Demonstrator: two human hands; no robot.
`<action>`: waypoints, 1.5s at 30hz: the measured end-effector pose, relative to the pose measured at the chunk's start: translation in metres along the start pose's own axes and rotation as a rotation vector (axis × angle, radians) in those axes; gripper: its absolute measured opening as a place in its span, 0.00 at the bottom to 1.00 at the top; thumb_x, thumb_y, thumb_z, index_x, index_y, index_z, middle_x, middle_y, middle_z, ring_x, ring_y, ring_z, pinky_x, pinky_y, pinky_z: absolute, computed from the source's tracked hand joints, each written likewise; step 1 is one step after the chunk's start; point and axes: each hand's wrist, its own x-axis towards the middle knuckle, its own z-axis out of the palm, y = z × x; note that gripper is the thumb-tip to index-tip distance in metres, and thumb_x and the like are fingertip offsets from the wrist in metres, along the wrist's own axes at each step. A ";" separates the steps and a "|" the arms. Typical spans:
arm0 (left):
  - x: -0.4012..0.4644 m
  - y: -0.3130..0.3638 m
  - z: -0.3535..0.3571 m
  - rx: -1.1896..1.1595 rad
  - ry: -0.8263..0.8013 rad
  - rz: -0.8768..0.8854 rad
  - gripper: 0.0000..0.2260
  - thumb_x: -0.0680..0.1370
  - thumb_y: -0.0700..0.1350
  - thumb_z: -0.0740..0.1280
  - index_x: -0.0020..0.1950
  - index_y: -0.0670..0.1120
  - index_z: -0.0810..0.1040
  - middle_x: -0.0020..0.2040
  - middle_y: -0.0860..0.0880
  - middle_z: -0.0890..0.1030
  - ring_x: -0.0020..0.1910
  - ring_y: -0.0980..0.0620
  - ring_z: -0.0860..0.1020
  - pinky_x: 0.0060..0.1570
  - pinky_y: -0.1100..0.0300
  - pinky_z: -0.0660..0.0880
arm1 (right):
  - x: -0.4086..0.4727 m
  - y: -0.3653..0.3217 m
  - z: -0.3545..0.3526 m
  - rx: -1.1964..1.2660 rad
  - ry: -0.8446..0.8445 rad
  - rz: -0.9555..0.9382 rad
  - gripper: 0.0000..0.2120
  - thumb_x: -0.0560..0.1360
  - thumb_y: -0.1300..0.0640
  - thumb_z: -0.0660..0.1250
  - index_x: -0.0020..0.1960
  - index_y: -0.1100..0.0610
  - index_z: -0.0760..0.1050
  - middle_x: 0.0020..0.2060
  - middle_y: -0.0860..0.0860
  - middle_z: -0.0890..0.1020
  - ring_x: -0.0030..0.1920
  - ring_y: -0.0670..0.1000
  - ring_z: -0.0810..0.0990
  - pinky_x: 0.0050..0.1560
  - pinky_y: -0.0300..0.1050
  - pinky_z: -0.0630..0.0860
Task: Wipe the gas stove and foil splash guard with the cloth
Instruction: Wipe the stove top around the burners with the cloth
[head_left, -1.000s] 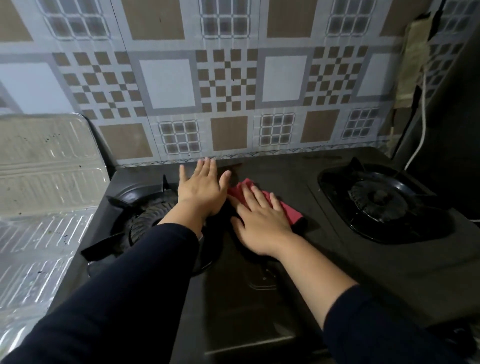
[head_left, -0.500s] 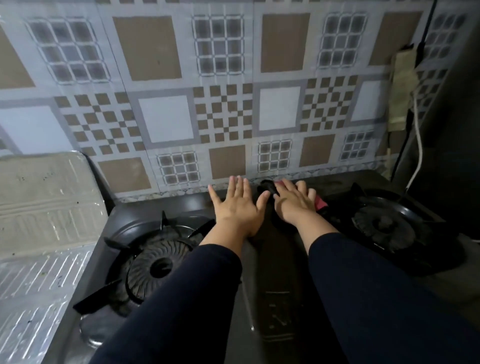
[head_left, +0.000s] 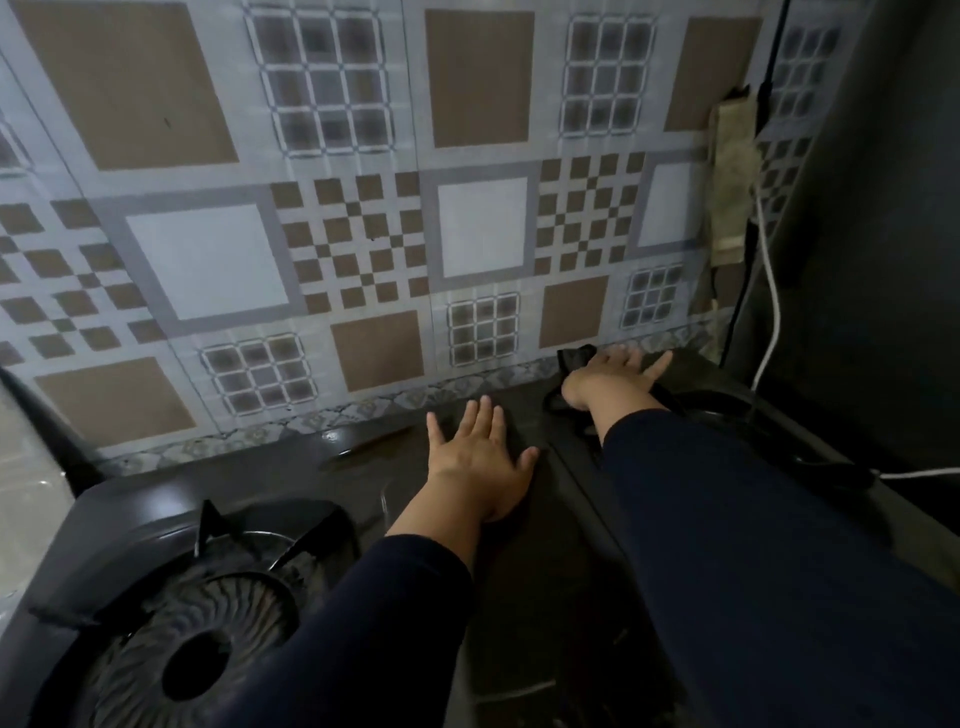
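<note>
Black cast metal fills the near edge: the left burner (head_left: 197, 660) with its pot-support prongs sits at the near-left corner of the gas stove (head_left: 291, 467). Two dark sleeves reach over it towards the wall.

Further in, the left hand (head_left: 480, 457) lies flat and released on the stove's middle panel, fingers spread, palm down, gripping nothing; it looks like a brace.

Beyond it and to the right, the right hand (head_left: 610, 382) presses down at the stove's back edge, right against the foot of the tiled wall (head_left: 363, 234). The cloth (head_left: 574, 358) is pinned under that palm. Only dark folds show, one poking out by the wall and another near the wrist, so its long axis seems to run from the wall back towards the person, though most of it is hidden and I cannot be sure. The fingers lie open on top of it, not curled round.

At the far right a white cable (head_left: 771, 312) hangs down past the right burner (head_left: 727, 415), which is mostly covered by the arm.

Likely risks: a wide sweep rightward could snag the cloth on the burner prongs or tug the cable, and a flat palm may let the cloth bunch and slip. The foil splash guard (head_left: 26, 457), just visible at far left, looks not yet reached.
</note>
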 end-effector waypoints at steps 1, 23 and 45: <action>0.002 -0.001 0.000 0.005 0.001 0.000 0.32 0.80 0.63 0.44 0.79 0.47 0.42 0.79 0.49 0.40 0.78 0.51 0.40 0.72 0.37 0.34 | 0.000 -0.002 -0.002 0.045 -0.015 -0.001 0.36 0.79 0.41 0.51 0.77 0.56 0.39 0.77 0.57 0.40 0.76 0.59 0.36 0.70 0.69 0.33; 0.003 0.000 0.008 0.027 -0.004 -0.018 0.32 0.79 0.64 0.41 0.78 0.48 0.39 0.79 0.52 0.37 0.77 0.53 0.36 0.72 0.38 0.34 | 0.080 0.029 -0.002 0.152 -0.050 0.340 0.39 0.77 0.35 0.53 0.76 0.49 0.36 0.76 0.63 0.38 0.75 0.68 0.42 0.72 0.66 0.44; -0.106 -0.014 -0.013 0.032 -0.032 -0.111 0.31 0.78 0.41 0.54 0.79 0.44 0.43 0.80 0.48 0.42 0.78 0.51 0.40 0.73 0.38 0.36 | -0.159 0.000 0.063 0.042 0.180 -0.562 0.25 0.80 0.53 0.53 0.76 0.45 0.54 0.76 0.54 0.59 0.71 0.63 0.60 0.70 0.55 0.59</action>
